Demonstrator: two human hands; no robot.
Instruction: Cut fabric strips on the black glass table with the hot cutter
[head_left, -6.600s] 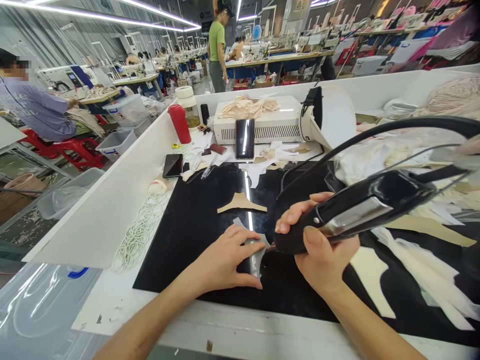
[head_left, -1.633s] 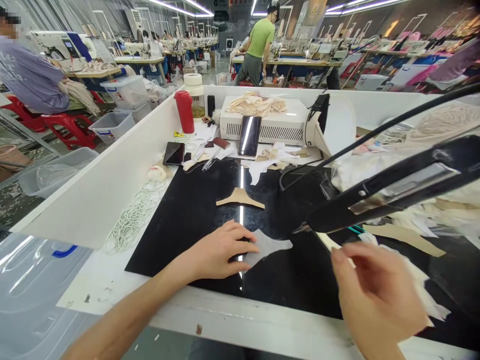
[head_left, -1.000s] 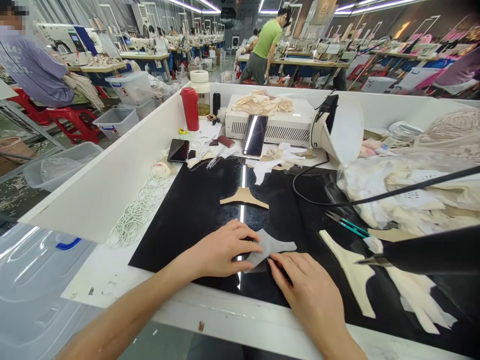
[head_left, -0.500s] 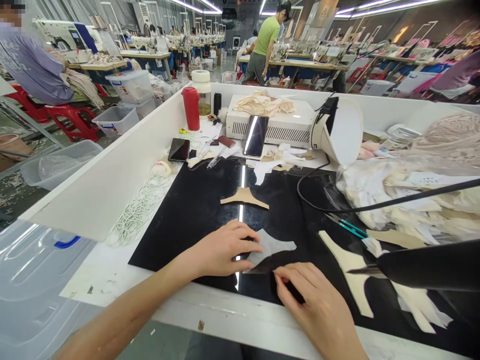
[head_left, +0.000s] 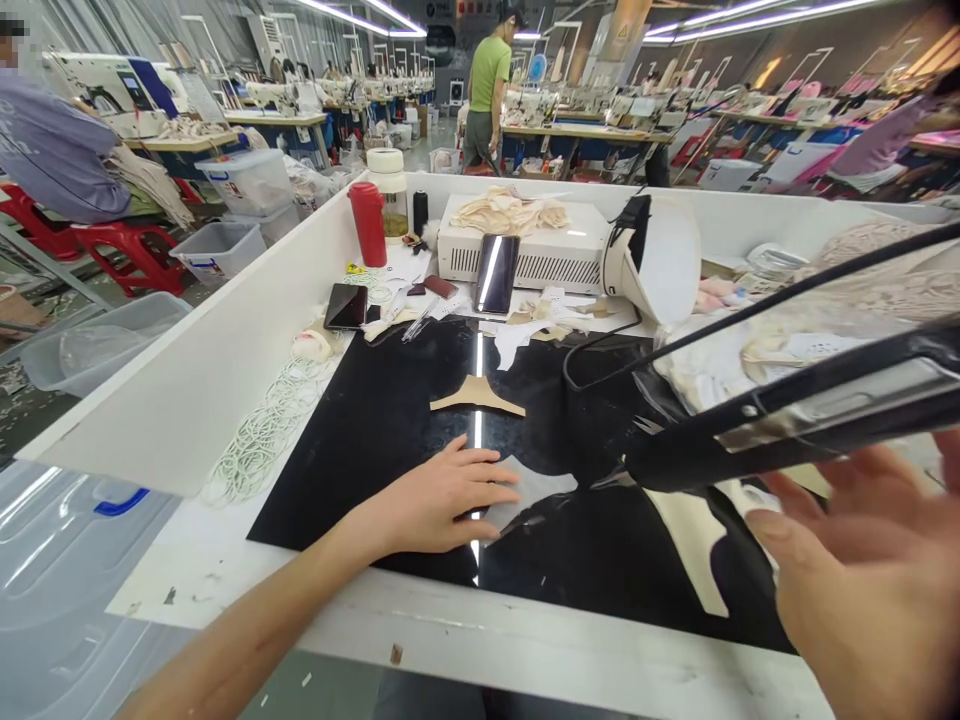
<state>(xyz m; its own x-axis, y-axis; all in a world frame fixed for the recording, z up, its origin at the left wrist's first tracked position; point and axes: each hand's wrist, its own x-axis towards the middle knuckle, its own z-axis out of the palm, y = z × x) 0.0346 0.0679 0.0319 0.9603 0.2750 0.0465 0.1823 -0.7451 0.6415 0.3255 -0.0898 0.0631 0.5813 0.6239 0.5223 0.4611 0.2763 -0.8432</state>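
Observation:
My left hand (head_left: 442,495) lies with spread fingers on the black board (head_left: 360,450), its fingertips on the left part of a grey fabric piece (head_left: 544,487). At the right edge my right hand (head_left: 862,560) is raised, blurred and large, fingers apart, with nothing seen in it. Just beyond it a black-handled tool (head_left: 690,455) with a pointed metal tip hangs over the board. A tan curved template (head_left: 478,393) lies above my left hand. Under the tool's tip lies a cream curved piece (head_left: 694,545).
A black cable (head_left: 720,310) crosses the right side, before bagged fabric pieces. At the back stand a red cup (head_left: 367,224), a phone (head_left: 497,273), a white box (head_left: 540,262) and a lamp (head_left: 671,262). Green cord (head_left: 255,440) lies at left.
My right hand has left the grey piece, moved far right and opened. The black tool has shifted left and turned, hiding the teal-handled tool. My left hand stays on the grey piece.

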